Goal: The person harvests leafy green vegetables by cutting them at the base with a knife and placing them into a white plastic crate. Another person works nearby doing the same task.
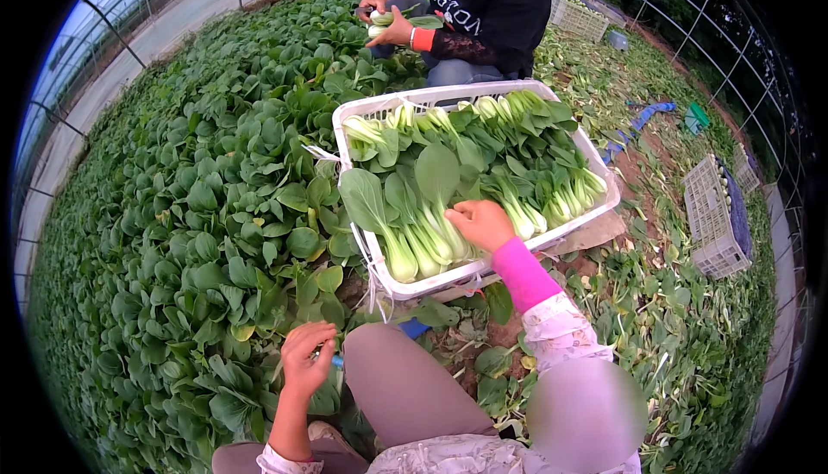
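A white plastic crate (372,254) before me is lined with bok choy heads (414,241), their pale bases along the near and far edges and their leaves meeting in the middle. My right hand (482,225) is over the crate's near row, its fingers curled in against the bok choy stems; whether it grips one is hidden. Beside my left knee is my left hand (307,354), loosely curled with thumb and fingers apart, and nothing shows in it. A small blue object (337,361), partly hidden, lies between that hand and the knee.
Dense growing bok choy (213,247) covers the left side. Across the crate a person (482,27) crouches, bok choy in hand. Trimmed leaves (647,319) litter the ground at right. Pale slatted crates (708,215) and a green container (697,118) stand farther right.
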Demonstrator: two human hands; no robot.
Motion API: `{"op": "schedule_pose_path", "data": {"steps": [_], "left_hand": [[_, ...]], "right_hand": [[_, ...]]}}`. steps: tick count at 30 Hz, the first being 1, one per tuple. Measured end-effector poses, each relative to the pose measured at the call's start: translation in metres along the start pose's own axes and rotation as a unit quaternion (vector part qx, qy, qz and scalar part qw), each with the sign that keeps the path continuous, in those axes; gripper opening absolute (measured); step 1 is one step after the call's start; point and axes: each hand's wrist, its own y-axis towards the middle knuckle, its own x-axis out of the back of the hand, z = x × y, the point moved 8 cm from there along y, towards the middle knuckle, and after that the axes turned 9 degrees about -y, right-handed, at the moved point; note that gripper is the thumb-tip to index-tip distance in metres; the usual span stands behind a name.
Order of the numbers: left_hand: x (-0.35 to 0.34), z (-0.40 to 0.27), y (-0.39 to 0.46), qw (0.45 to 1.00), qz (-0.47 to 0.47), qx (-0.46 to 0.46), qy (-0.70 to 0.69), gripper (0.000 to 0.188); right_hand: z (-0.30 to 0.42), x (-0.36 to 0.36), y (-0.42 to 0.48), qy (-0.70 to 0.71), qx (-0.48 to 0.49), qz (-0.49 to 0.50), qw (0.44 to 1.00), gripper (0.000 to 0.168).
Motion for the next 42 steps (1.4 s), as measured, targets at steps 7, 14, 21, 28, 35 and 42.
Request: {"op": "schedule_pose_path", "data": {"steps": [7,14,21,28,35,42], "left_hand": [[-0.073,-0.066,0.076,0.988,0.064,-0.138,-0.001,0.018],[-0.159,-0.015,0.145,0.962,0.084,-0.087,0.246,0.041],[-0.191,-0.002,0.143,0.928,0.197,-0.029,0.316,0.047],[-0.175,-0.009,0.143,0.953,0.129,-0.063,0.267,0.038],[-0.170,-0.009,0.145,0.969,0.114,-0.040,0.217,0.037],[-0.162,-0.030,0.145,0.968,0.079,-0.094,0.220,0.050]], "right_hand": [[0.009,-0.025,-0.011,-0.140,-0.002,-0.121,0.983,0.035],[0.012,-0.018,-0.026,-0.117,-0.011,-0.143,0.983,0.025],[-0.013,-0.014,-0.018,-0.027,-0.072,-0.137,0.988,0.018],[-0.015,-0.010,-0.029,0.043,-0.077,-0.152,0.984,0.021],[-0.034,-0.014,-0.015,-0.011,-0.111,-0.109,0.988,0.032],[-0.025,-0.013,-0.022,0.046,-0.079,-0.095,0.991,0.032]]}}
